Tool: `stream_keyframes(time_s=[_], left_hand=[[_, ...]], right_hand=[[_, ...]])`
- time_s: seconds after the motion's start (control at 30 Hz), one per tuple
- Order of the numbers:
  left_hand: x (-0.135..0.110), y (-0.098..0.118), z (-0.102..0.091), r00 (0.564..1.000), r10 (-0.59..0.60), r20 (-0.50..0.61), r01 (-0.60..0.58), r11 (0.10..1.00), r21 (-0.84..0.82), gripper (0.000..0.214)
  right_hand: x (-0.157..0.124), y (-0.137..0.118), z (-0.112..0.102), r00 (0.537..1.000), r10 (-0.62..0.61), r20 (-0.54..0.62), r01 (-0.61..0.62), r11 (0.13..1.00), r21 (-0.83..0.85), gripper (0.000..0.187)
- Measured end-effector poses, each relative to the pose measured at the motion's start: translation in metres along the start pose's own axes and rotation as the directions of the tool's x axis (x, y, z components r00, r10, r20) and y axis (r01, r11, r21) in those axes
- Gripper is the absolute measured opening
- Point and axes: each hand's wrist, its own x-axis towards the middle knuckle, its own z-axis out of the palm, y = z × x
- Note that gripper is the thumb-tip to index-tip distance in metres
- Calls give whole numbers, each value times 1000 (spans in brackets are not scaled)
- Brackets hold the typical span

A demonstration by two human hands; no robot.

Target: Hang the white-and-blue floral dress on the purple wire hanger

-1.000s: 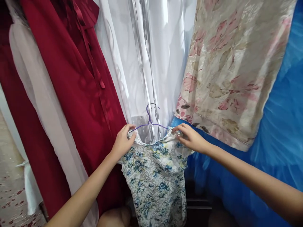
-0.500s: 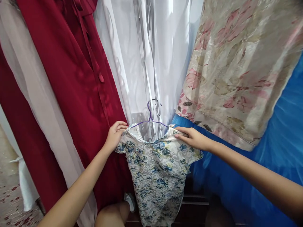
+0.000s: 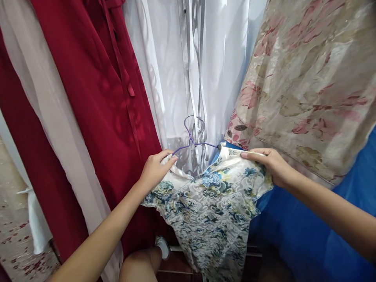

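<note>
A blouse (image 3: 208, 211) with a blue, white and yellow floral pattern hangs on a thin purple hanger (image 3: 190, 141). My left hand (image 3: 157, 170) pinches its left shoulder, thumb on top, at the hanger's left arm. At the opposite shoulder, my right hand (image 3: 272, 164) grips the cloth between thumb and fingers, out past the hanger's tip. The neckline dips between both hands, and the hanger's hook rises in front of white cloth. Part of the right hand's fingers is hidden behind the blouse.
Behind stand a white garment (image 3: 170, 78) with dangling ribbons, a dark red dress (image 3: 88, 98) and a pale pink one (image 3: 55, 109) on the left. A beige floral garment (image 3: 308, 90) and blue tulle (image 3: 308, 227) fill the right. My bent leg (image 3: 139, 268) shows below.
My right hand has moved right and slightly up, drawing the blouse's right shoulder outward. The left hand has shifted right, closer over the shoulder. The hanger has turned a little.
</note>
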Motion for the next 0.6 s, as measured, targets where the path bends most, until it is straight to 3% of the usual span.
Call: stream_keyframes(time_s=[0.1, 0.17, 0.23, 0.3, 0.37, 0.4, 0.47, 0.53, 0.6], left_hand=[[5, -10, 5, 993, -77, -88, 75, 997, -28, 36], [7, -21, 9, 971, -177, -162, 157, 979, -129, 47], [7, -29, 14, 942, -259, -215, 212, 953, -218, 56], [3, -30, 18, 918, -297, -264, 216, 931, -294, 61], [-2, -23, 21, 894, -332, -301, 176, 877, -447, 66], [-5, -15, 22, 886, -358, -294, 146, 818, -557, 67], [-9, 6, 26, 896, -402, -188, 108, 609, -786, 69], [-11, 32, 33, 920, -393, 19, 152, 309, -939, 68], [-14, 61, 43, 927, -294, 231, 258, 56, -965, 66]], right_hand=[[-14, -32, 24, 1000, -29, 11, 28, 998, 49, 28], [-33, -52, 44, 970, -118, 215, 113, 993, 38, 30], [-59, -67, 64, 832, -190, 522, 214, 977, 15, 43], [-82, -73, 78, 679, -173, 714, 303, 951, -58, 58], [-96, -68, 85, 624, -142, 769, 406, 899, -164, 73], [-99, -60, 86, 631, -142, 763, 460, 860, -220, 80], [-96, -38, 86, 669, -186, 720, 558, 765, -321, 88], [-86, -10, 86, 707, -255, 659, 631, 649, -426, 95], [-75, 17, 88, 721, -329, 610, 676, 531, -512, 106]])
